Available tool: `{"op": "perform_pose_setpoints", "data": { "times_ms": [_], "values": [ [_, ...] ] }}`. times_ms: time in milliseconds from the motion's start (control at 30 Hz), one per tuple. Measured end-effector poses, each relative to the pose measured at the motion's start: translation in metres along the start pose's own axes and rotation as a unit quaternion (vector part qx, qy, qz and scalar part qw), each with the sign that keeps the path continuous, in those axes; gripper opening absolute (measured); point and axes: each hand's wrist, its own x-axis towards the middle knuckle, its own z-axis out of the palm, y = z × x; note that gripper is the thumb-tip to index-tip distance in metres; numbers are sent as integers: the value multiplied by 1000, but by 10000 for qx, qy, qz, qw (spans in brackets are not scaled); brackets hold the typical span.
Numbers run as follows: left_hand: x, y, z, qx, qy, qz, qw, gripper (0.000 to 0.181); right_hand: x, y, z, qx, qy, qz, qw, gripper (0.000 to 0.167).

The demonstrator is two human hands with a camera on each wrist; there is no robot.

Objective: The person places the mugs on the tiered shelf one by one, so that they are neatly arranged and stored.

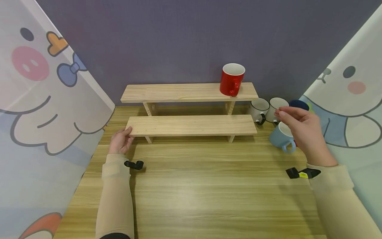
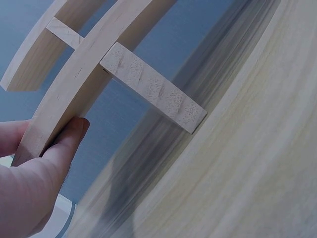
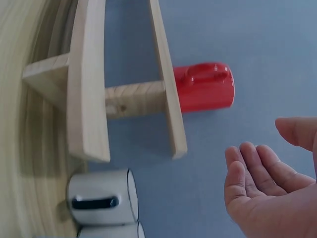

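Note:
My left hand point(image 1: 120, 141) grips the left end of the lower board of a two-tier wooden shelf point(image 1: 191, 126); in the left wrist view thumb and fingers pinch the board point(image 2: 62, 101). A red mug point(image 1: 231, 81) stands upright toward the right end of the upper board, its handle facing front. My right hand point(image 1: 304, 132) is raised above a light blue mug point(image 1: 281, 136), holding nothing, its fingers slightly bent with the thumb apart from them in the right wrist view. That blue mug is tilted, and the hand partly hides it in the head view.
Right of the shelf stand two white mugs with dark rims, one point(image 1: 259, 109) beside the other point(image 1: 277, 105), and a dark blue mug point(image 1: 299, 105). Something red shows behind the light blue mug. A grey wall point(image 1: 179, 43) rises behind, with cartoon-printed panels point(image 1: 352, 109) at both sides.

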Motion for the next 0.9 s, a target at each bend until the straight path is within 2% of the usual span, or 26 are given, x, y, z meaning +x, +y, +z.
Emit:
{"op": "perform_pose_setpoints", "data": {
  "times_ms": [133, 200, 267, 367, 467, 567, 733, 900],
  "values": [
    [-1, 1, 1, -22, -19, -26, 10000, 70, -9, 5, -14, -241, 153, 187, 9994, 40],
    [-2, 1, 1, -14, -13, -29, 10000, 70, -12, 7, -21, -661, 263, 192, 9973, 42],
    [-2, 0, 1, -17, -10, -26, 10000, 70, -16, 9, -27, -1117, 380, 190, 9928, 44],
    [-2, 0, 1, -31, -32, -22, 10000, 70, -24, 13, -36, -1852, 556, 271, 9808, 46],
    [-1, 1, 1, -46, -20, -18, 10000, 69, -31, 18, -45, -2198, 621, 477, 9724, 45],
    [-1, 1, 2, -71, 10, -21, 10000, 68, -37, 24, -52, -2291, 673, 641, 9690, 44],
    [-1, 0, 0, -171, -12, -43, 9998, 68, -43, 35, -61, -2372, 752, 608, 9666, 38],
    [-2, 0, 0, -204, -39, -35, 9998, 66, -50, 46, -69, -2235, 889, 658, 9684, 31]
  ]
}}
